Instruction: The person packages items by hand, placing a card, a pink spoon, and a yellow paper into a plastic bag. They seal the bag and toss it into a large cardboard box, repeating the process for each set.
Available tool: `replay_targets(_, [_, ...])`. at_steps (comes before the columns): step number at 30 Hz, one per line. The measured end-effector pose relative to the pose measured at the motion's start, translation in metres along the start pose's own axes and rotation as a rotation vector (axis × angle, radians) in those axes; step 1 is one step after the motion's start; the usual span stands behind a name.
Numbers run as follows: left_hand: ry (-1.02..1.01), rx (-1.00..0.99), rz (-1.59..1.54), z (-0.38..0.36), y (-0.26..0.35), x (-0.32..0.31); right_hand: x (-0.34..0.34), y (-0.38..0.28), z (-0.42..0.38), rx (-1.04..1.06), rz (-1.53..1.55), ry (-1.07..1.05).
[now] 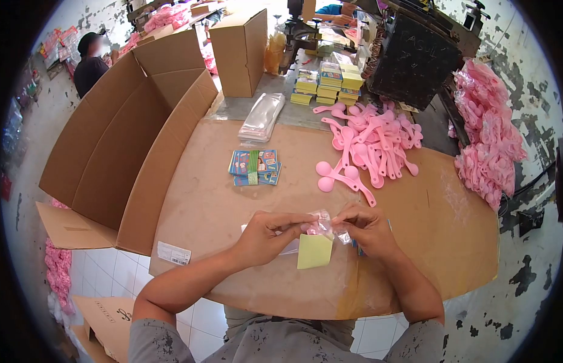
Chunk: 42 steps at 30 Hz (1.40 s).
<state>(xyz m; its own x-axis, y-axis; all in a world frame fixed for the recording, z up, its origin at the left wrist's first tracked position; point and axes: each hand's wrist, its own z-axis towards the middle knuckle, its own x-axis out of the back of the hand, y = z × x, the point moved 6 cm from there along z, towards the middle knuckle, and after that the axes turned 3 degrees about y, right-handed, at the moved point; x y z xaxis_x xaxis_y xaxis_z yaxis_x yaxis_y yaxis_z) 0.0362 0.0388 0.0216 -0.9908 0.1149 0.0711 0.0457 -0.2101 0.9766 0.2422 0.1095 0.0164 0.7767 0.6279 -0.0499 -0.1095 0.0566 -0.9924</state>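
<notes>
My left hand (270, 235) is closed, thumb and fingers pinching the left side of a clear plastic bag (321, 221). On the other side of the bag, my right hand (367, 231) is closed with its fingertips on the plastic. Something pink shows through the bag between my hands. A yellow card (314, 250) hangs below it, close over the table. Just beyond my hands lies a heap of pink plastic spoons (378, 140). A bundle of blue printed cards (255, 166) with a green band rests farther left. Part of another blue card peeks from behind my right hand.
An open cardboard box (115, 151) stands along the left edge. Flat clear bags (261, 118) lie behind the card bundle, and stacked cards (330, 81) stand at the back. Bagged pink items (488, 136) are piled at right. A person (91, 66) is at far left.
</notes>
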Motion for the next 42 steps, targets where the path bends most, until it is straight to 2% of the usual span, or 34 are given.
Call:
replay_targets(7, [-0.036,-0.046,0.024,0.001,0.001,0.003,0.001,-0.011,-0.002,0.069,-0.055,-0.018])
replay_targets(9, [-0.048,-0.007,-0.078,0.0,-0.002,0.002,0.001,-0.014,-0.001,0.079,-0.095,-0.031])
replay_targets(12, [-0.044,0.079,-0.169,0.001,-0.011,0.002,0.004,-0.012,0.0,0.033,-0.035,-0.068])
replay_targets(15, [-0.031,0.123,-0.177,0.001,-0.015,0.0,0.001,-0.013,-0.002,0.031,-0.211,-0.016])
replay_targets(19, [-0.027,0.213,-0.15,0.001,-0.01,-0.005,0.0,-0.009,-0.001,-0.044,-0.147,0.009])
replay_targets(24, [-0.059,0.234,-0.215,0.003,-0.017,-0.007,0.001,-0.009,-0.002,-0.121,-0.095,0.051])
replay_targets(30, [-0.078,0.262,-0.181,0.003,-0.013,-0.008,0.007,0.002,-0.001,-0.016,-0.2,0.028])
replay_targets(33, [-0.051,0.22,-0.168,0.003,-0.016,-0.006,-0.001,-0.005,-0.001,0.155,-0.294,0.126])
replay_targets(36, [-0.023,0.17,-0.179,0.003,-0.015,-0.003,-0.02,-0.018,-0.005,0.092,-0.261,0.054])
replay_targets(39, [-0.028,0.138,-0.11,0.003,-0.01,-0.001,-0.021,-0.008,-0.006,-0.092,-0.173,-0.011])
replay_targets(42, [-0.05,0.132,-0.018,0.002,-0.007,0.0,-0.018,-0.005,-0.005,-0.121,-0.076,-0.07])
